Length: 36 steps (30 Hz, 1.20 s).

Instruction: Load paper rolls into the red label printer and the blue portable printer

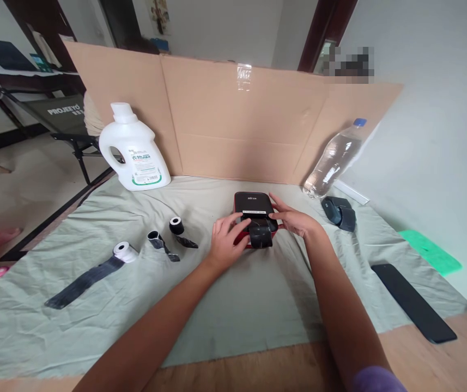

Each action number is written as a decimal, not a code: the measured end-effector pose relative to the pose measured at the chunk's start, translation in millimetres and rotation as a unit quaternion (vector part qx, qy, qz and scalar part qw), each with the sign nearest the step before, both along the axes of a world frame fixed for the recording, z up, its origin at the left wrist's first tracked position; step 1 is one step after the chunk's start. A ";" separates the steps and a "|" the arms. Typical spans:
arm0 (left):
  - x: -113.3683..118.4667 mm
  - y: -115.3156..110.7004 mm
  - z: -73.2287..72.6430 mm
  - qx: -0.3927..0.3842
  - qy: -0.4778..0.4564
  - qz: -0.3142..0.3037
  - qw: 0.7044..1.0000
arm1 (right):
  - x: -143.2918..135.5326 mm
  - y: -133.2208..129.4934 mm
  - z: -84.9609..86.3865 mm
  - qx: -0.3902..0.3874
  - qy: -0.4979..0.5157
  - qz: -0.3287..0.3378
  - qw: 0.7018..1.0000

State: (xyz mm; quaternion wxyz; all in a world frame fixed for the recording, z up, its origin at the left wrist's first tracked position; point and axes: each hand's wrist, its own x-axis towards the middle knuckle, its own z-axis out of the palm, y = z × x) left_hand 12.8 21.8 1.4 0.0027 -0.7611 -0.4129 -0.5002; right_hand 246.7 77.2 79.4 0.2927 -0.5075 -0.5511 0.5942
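A small black and red printer (253,202) sits on the cloth in the middle. A dark, shiny strip (260,235) curls out of its front. My left hand (225,239) grips the printer's front left, its fingers bent over the edge beside the strip. From the other side, my right hand (294,219) holds the right edge, with the index finger at the upper corner and the thumb near the slot. Left of my hands are a white roll (123,250) with a long dark strip, a dark curled roll (155,239) and a black roll (176,225) with a white end.
A cardboard screen (237,120) stands behind the cloth (233,316). A white detergent jug (135,149) is at back left, a clear bottle (335,158) at back right. A black object (339,213), a phone (413,302) and a green board (431,251) lie to the right.
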 end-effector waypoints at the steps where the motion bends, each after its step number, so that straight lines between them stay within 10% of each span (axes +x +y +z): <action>1: -0.1 0.9 1.2 -0.022 -0.008 0.005 1.000 | -1.8 -0.5 -3.9 -0.006 0.019 -0.010 1.000; 9: -3.4 4.2 10.1 -0.141 -0.028 0.024 0.989 | -17.9 -5.9 -12.8 -0.052 0.132 -0.070 0.987; 36: -3.6 3.8 11.2 -0.157 -0.031 0.023 0.987 | -18.4 -7.4 -36.4 0.036 0.176 -0.119 0.977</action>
